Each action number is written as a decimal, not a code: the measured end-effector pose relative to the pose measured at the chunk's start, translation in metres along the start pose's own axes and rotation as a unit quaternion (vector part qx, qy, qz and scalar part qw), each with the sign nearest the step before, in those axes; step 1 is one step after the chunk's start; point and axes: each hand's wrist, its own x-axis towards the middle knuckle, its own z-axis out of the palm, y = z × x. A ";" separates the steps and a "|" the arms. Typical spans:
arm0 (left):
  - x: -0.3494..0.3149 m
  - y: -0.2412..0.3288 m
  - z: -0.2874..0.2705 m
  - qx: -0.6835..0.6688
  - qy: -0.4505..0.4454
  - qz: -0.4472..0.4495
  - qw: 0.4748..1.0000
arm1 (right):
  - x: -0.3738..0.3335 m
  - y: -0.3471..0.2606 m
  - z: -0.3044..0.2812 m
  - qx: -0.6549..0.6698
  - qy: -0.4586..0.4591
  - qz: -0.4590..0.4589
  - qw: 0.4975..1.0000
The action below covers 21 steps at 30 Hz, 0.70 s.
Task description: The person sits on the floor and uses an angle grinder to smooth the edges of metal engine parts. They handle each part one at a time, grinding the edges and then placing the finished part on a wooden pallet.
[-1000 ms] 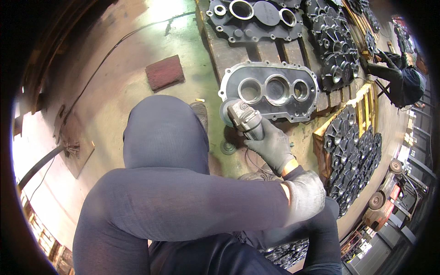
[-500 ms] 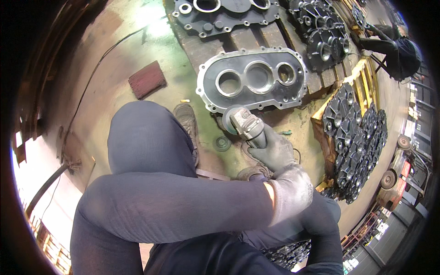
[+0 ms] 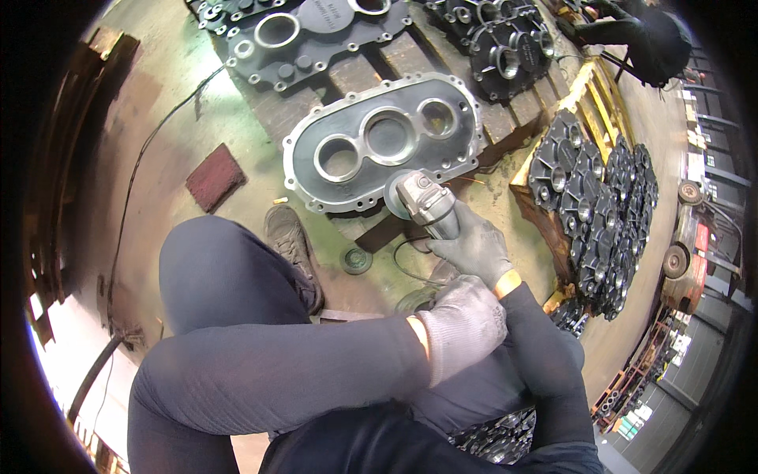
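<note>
My right hand (image 3: 479, 246), in a grey glove, is closed round the body of an angle grinder (image 3: 429, 201). The grinder's disc (image 3: 397, 195) overlaps the near edge of a dark cast housing cover (image 3: 316, 130) in my view; whether they touch, I cannot tell. Bright bare metal shows along the cover's bolt-holed rim and round its three large openings. My left hand (image 3: 466, 320), gloved too, is closed beside my right wrist, over my leg. What its fingers hold, if anything, is hidden. A thin black cable (image 3: 404, 267) loops between the grinder and this hand.
The cover lies on a wooden pallet (image 3: 363, 75), with another large casting (image 3: 316, 35) behind it. Stacked dark castings (image 3: 576, 189) stand at right. A dark red block (image 3: 215, 177) and a round disc (image 3: 357, 260) lie on the floor. Another person (image 3: 659, 43) bends at far right.
My left hand has shifted down and left, off my right wrist. The grinder now sits farther right along the cover's near edge. The whole view has swung, moving the scene leftward.
</note>
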 end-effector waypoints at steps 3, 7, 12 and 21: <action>0.001 -0.004 -0.001 -0.001 0.001 -0.002 1.000 | 0.003 0.003 -0.011 0.000 -0.015 0.035 0.999; 0.005 -0.006 -0.009 -0.012 -0.026 -0.002 1.000 | 0.000 0.026 -0.010 0.025 0.026 0.062 0.997; 0.009 -0.006 -0.010 0.020 -0.050 -0.006 0.999 | -0.007 0.035 -0.015 0.052 0.038 0.080 0.995; 0.018 -0.009 -0.008 0.014 -0.056 -0.001 0.998 | -0.010 0.066 -0.012 0.062 0.060 0.091 0.992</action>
